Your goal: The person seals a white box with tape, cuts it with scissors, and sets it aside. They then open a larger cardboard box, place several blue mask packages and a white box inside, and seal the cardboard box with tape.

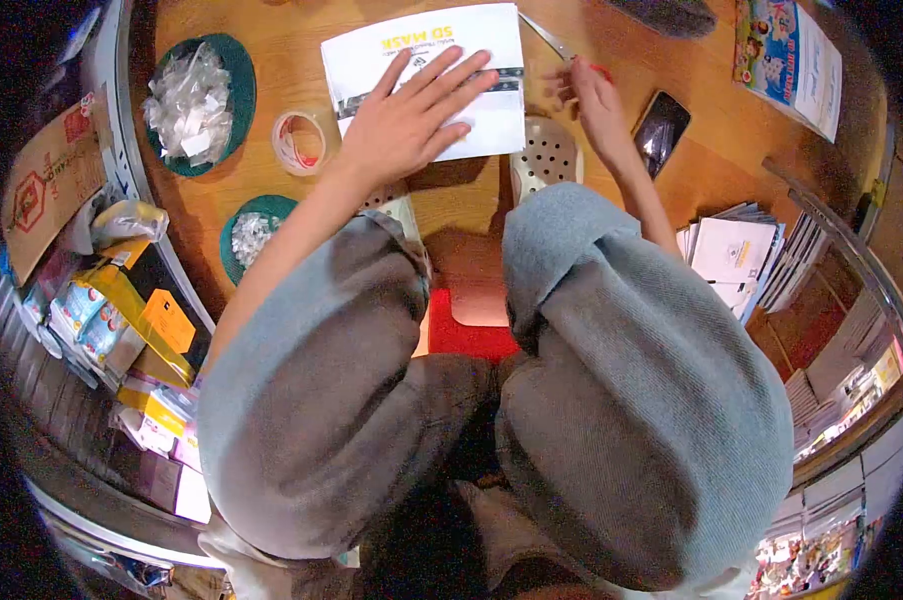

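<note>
Flat on a stack of white printed sheets or packets (491,125), marked "5D MASK", lies my left hand (411,120), its fingers spread. A dark band runs across the stack beneath that hand. My right hand (593,100) is to the right of the stack, with its fingers around the red handle of a pair of scissors (548,38). The blades point up and left toward the stack's top right corner. The handle is mostly hidden by the fingers. A roll of clear tape (299,142) rests left of the stack.
Two green bowls (241,95) (229,245) hold clear plastic bits at the left. A phone (661,133) lies right of my right hand. White packets (731,250) stand at the right, below a printed booklet (786,65). My knees and a shoe (546,155) are below the stack.
</note>
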The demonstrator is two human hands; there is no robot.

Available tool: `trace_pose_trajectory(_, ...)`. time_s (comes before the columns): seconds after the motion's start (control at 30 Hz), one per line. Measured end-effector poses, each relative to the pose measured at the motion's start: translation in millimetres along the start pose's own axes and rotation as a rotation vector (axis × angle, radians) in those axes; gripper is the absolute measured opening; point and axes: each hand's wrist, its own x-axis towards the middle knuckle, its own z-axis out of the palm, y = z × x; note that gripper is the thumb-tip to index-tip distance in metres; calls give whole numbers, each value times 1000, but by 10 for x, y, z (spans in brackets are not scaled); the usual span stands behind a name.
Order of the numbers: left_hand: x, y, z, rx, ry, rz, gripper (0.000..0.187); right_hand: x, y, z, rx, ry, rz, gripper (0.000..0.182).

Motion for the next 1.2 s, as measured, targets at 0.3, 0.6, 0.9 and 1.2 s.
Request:
trace_pose_trajectory(0.3, 33, 20, 21, 53, -78, -3, 53, -44, -67, 328, 371, 55, 19, 27)
trace_pose_trajectory(0.6, 49, 60, 3, 77, -49, -36, 50, -17, 146, 535, 252, 156, -46, 30)
trace_pose_trajectory(0.9, 66, 83, -26, 75, -82, -51, 51, -62, 87, 706, 137, 339, -50, 29)
trace_pose_trajectory(1.2, 67, 91, -17, 70, -94, -49, 52, -78, 39, 649, 67, 298, 36, 34)
